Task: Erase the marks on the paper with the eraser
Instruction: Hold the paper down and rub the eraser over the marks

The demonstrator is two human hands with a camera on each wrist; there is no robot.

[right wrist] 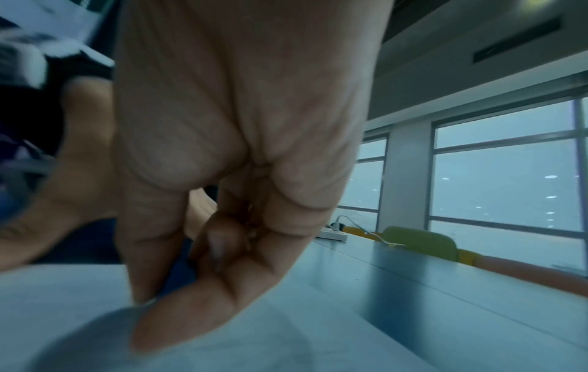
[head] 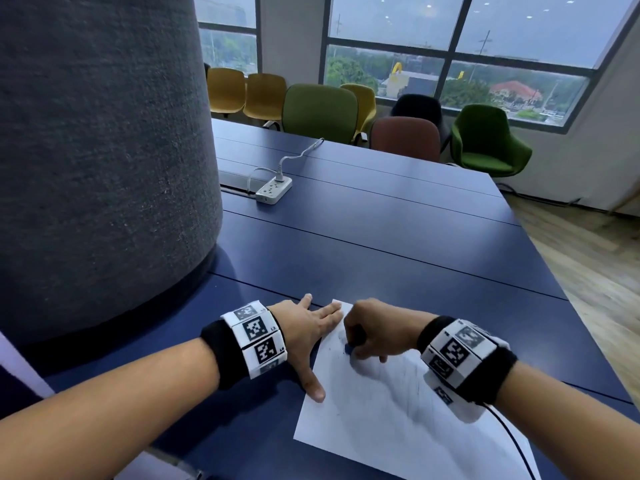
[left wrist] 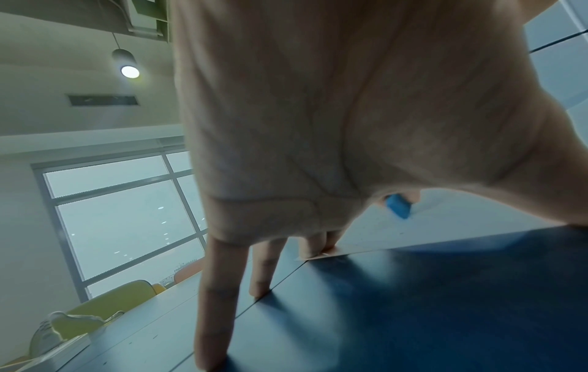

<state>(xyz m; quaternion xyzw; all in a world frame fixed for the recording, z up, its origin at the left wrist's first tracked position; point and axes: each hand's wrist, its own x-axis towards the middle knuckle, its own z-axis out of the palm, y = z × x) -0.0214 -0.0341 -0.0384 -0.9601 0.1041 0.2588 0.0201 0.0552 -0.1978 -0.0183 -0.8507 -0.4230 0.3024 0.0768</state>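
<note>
Eraser [head: 348, 349], small and probably rubbery, sat pinched in the right hand [head: 377, 332] on thin paper [head: 381, 403]; left hand [head: 308, 332] lay flat, pinning its ten-o'clock corner.

paper [head: 388, 403] on table [head: 398, 237], power strip [head: 273, 190] behind, chairs [head: 320, 112] apparently beyond

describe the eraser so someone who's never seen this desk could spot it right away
Start at the dark blue table and find the white sheet of paper at its near edge. Near the sheet's far corner the right hand is curled over the paper, and the eraser pokes out from its fingers onto the sheet. It is a small bright blue block, the only blue thing on the white paper.
</note>
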